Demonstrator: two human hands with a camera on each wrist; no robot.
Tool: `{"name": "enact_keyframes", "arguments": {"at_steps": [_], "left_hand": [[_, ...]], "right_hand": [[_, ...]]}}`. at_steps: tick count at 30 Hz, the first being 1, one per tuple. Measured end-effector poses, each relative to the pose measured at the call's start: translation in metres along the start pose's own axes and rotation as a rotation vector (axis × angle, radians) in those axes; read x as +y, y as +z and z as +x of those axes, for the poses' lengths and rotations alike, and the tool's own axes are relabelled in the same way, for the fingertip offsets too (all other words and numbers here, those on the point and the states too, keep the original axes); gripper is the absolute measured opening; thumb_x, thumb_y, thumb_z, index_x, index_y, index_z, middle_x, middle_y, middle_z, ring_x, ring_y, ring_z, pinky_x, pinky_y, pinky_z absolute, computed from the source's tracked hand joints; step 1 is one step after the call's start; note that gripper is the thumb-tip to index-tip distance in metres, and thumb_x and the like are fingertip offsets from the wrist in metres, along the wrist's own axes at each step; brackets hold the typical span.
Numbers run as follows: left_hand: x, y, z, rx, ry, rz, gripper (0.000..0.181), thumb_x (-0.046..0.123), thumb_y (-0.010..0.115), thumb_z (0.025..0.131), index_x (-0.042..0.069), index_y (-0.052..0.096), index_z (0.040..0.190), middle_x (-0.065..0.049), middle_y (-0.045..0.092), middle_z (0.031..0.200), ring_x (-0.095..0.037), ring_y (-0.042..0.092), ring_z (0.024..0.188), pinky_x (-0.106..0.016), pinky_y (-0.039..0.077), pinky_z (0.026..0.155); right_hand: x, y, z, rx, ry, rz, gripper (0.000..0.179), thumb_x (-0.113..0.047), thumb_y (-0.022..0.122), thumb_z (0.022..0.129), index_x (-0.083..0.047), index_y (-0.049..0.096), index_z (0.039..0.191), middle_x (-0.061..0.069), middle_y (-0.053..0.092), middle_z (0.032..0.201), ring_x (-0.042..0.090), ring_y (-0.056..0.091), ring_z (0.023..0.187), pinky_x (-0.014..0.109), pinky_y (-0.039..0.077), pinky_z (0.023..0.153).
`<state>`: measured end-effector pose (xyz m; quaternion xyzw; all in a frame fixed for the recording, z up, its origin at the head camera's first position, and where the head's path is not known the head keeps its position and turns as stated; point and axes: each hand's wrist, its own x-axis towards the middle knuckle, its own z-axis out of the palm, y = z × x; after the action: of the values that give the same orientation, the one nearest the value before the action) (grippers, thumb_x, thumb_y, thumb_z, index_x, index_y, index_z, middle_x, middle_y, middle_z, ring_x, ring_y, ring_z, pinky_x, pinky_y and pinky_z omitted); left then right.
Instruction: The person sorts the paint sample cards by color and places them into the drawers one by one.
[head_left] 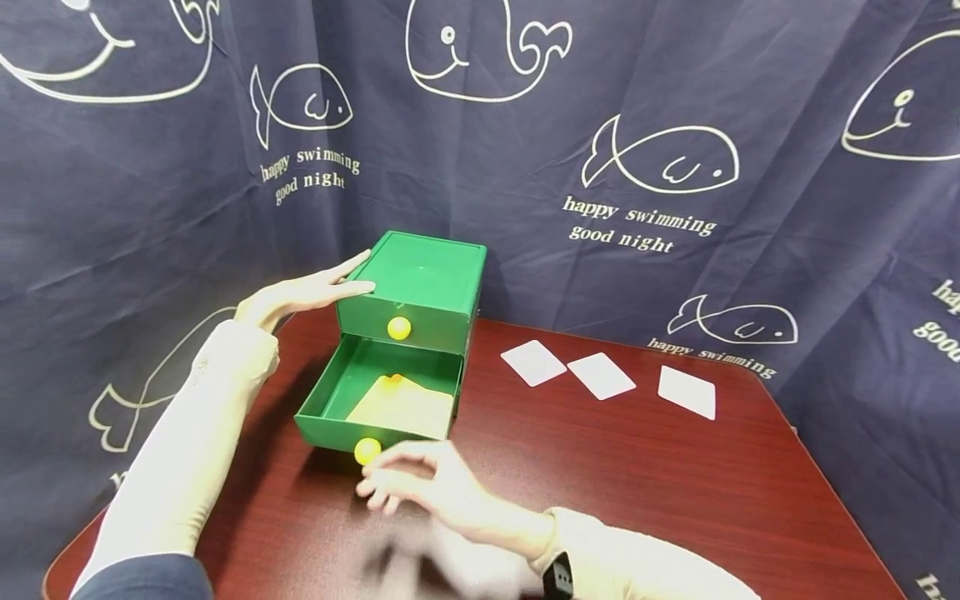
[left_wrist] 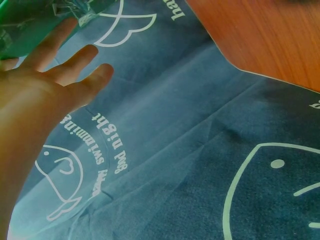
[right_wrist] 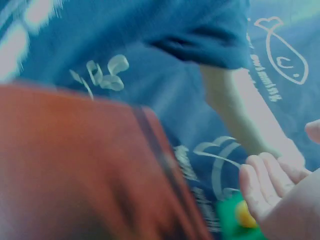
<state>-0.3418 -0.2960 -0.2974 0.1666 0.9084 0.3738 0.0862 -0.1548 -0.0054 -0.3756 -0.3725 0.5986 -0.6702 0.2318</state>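
A green two-drawer box (head_left: 423, 271) stands on the table, its upper drawer (head_left: 435, 327) pushed in. The lower drawer (head_left: 322, 427) is pulled out and holds a pale yellow sheet-like item (head_left: 405, 407) with a small orange spot at its back edge. My left hand (head_left: 296, 296) rests on the box's top left edge with thumb and fingers spread. Just right of the lower drawer's yellow knob (head_left: 367, 451) is my right hand (head_left: 435, 487), fingers loosely bent, gripping nothing. In the right wrist view, the yellow knob (right_wrist: 246, 215) shows partly behind the fingers.
Three white cards, a left one (head_left: 533, 362), a middle one (head_left: 602, 376) and a right one (head_left: 686, 392), lie on the reddish-brown table (head_left: 637, 475) right of the box. A dark blue curtain (head_left: 495, 150) with fish drawings surrounds the table. A blurred pale shape lies below the right hand.
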Motion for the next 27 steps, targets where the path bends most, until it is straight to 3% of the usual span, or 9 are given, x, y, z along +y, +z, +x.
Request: {"name": "enact_keyframes", "arguments": {"at_steps": [4,8,12,17,27], "left_hand": [[0.0,0.002,0.001,-0.005,-0.013,0.008,0.078,0.052,0.047,0.097,0.032,-0.001,0.156,0.001,0.003,0.164,-0.023,0.003,0.151,-0.054,0.007,0.121],[-0.002,0.004,0.0,-0.004,-0.015,0.007,0.077,0.052,0.047,0.098,0.034,-0.002,0.155,0.001,0.003,0.164,-0.023,0.003,0.151,-0.054,0.007,0.121],[-0.002,0.003,-0.002,0.006,-0.012,0.011,0.078,0.052,0.047,0.098,0.032,-0.001,0.156,0.002,0.004,0.164,-0.024,0.004,0.151,-0.055,0.008,0.121],[-0.002,0.001,-0.002,0.011,0.0,0.019,0.077,0.049,0.047,0.098,0.029,0.0,0.156,0.002,0.003,0.164,-0.025,0.005,0.151,-0.055,0.008,0.121],[-0.001,-0.001,-0.001,0.016,0.017,0.018,0.078,0.045,0.048,0.099,0.025,0.0,0.157,0.002,0.002,0.165,-0.024,0.004,0.151,-0.053,0.008,0.121]], "right_hand": [[0.023,0.015,-0.002,0.011,0.272,0.236,0.042,-0.02,0.055,0.097,0.015,0.054,0.121,0.046,0.053,0.117,0.009,0.068,0.077,0.022,0.056,0.07],[0.042,0.023,0.007,0.069,0.407,0.337,0.055,-0.04,0.049,0.098,0.007,0.048,0.128,0.04,0.055,0.123,0.021,0.071,0.084,0.028,0.057,0.071],[0.054,0.027,0.021,0.105,0.433,0.401,0.069,-0.054,0.043,0.098,0.003,0.039,0.136,0.036,0.056,0.127,0.031,0.07,0.094,0.033,0.057,0.076],[0.057,0.03,0.033,0.138,0.43,0.465,0.075,-0.062,0.042,0.094,0.0,0.04,0.137,0.035,0.054,0.129,0.02,0.068,0.08,0.031,0.057,0.075],[0.056,0.034,0.036,0.131,0.38,0.469,0.065,-0.055,0.039,0.097,-0.002,0.044,0.133,0.038,0.051,0.129,0.016,0.066,0.072,0.03,0.056,0.074]]}}
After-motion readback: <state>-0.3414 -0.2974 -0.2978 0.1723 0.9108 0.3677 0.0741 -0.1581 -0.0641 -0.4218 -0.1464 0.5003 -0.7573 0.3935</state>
